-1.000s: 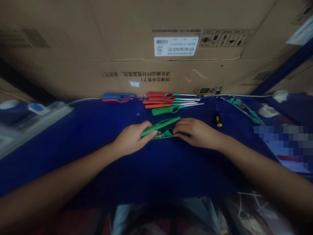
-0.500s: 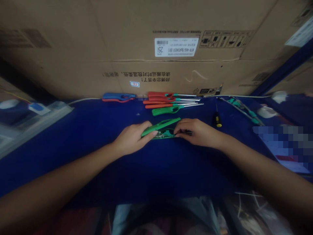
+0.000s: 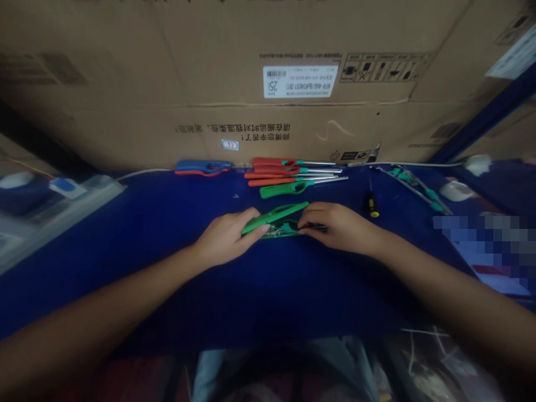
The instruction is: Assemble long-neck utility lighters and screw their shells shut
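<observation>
Split green lighter held in both hands over the counter

I have the left hand closed around the left end of the split green lighter, its thumb on the near side. The right hand is narrow, fingertips pinching the lighter's right end; a thin piece shows by them, too blurred for me to name. The upper shell slants up to the right, and small inner parts show beneath it. I cannot tell whether the lighter touches the counter.

Just beyond, I see another green lighter, with red lighters behind it, metal tubes pointing right. Blue and red shells lie far left of these. To the right, a black-and-yellow screwdriver lies with its handle toward me. A large cardboard sheet stands along the far edge.
</observation>
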`<control>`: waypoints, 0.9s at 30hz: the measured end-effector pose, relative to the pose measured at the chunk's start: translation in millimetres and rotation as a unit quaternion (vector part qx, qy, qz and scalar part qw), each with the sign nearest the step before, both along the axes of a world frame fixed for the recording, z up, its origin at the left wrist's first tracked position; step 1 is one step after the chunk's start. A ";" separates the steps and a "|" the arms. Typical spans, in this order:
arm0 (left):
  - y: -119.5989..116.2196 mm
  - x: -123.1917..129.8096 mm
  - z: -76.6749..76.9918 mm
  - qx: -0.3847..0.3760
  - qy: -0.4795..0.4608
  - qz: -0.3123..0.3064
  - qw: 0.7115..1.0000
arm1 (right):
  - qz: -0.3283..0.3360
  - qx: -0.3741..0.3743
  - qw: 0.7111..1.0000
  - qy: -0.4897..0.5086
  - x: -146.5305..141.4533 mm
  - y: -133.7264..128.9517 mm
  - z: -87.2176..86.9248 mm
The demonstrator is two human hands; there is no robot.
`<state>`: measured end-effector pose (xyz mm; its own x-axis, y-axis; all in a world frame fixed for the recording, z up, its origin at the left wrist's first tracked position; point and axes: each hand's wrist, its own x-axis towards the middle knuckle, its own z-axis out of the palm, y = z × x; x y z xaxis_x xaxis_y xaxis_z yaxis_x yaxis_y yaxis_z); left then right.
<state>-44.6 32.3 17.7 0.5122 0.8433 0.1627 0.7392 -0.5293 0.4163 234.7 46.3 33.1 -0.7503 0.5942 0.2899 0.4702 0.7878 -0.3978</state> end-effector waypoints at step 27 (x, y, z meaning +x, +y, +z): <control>0.3 0.9 -5.5 0.112 -0.042 -0.091 0.989 | -0.061 0.030 0.998 -0.011 -8.5 -3.3 -11.7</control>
